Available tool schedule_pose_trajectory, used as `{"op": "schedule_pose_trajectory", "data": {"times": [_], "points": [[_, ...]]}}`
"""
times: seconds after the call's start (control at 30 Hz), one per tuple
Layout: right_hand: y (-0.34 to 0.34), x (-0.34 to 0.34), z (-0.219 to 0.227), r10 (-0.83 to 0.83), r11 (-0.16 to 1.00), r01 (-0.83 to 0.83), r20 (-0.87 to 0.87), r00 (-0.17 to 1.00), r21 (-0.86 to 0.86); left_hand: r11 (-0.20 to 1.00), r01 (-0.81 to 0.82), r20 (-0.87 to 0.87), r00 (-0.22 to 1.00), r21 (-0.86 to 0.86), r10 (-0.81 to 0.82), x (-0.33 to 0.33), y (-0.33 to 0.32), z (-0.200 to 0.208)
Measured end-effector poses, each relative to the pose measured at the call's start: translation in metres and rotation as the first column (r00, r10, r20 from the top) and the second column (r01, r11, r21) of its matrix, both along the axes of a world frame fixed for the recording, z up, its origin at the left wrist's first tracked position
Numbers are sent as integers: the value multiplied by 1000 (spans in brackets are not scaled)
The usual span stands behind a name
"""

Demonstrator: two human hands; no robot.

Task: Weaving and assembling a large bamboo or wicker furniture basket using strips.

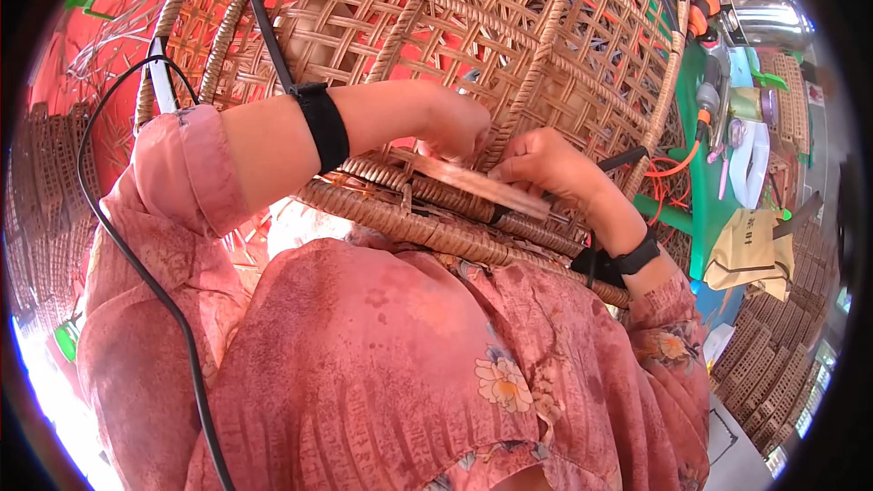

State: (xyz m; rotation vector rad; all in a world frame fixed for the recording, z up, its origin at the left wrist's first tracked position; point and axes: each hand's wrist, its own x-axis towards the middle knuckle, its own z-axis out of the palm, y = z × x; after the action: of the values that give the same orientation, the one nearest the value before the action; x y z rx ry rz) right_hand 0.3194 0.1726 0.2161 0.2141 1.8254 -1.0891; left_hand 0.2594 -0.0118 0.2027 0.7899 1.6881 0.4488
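A large open-weave wicker piece (473,36) with thick wrapped ribs fills the space before me and rests against my lap. My left hand (453,127) is closed, its knuckles up, low on the weave beside a rib; what its fingers grip is hidden. Just to its right, my right hand (550,168) pinches at the foot of the same rib, with thumb and fingers together. A flat rattan strip (482,186), smeared by motion, runs under both hands and seems to be in the right fingers. Nearest my body lies a thick wrapped edge (409,223).
To the right, a green stand (714,164) bears a grey-and-orange tool (714,86) with an orange hose. A beige printed bag (750,250) hangs below. Stacked woven pieces (773,364) stand at right. A black cable (127,241) loops by my left arm, over red flooring.
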Motion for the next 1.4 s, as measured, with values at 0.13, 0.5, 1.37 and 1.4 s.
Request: {"op": "schedule_pose_trajectory", "data": {"times": [0.13, 0.5, 1.37, 1.4], "points": [[-3, 3, -7, -72, 997, 72, 15, 997, -19, 993, 103, -155, 982, -61, -111, -1, 2, 7], [7, 3, -5, -70, 972, 106, 170, 983, -211, 995, 11, -321, 946, -100, -42, 14, 9, 14], [0, 2, -17, 270, 956, -266, 16, 963, -123, 976, 196, -484, 866, 98, -126, 11, -1, 10], [-1, 3, -17, 296, 952, -296, -11, 955, -76, 970, 225, -468, 869, 89, -159, 9, -1, 12]]}}
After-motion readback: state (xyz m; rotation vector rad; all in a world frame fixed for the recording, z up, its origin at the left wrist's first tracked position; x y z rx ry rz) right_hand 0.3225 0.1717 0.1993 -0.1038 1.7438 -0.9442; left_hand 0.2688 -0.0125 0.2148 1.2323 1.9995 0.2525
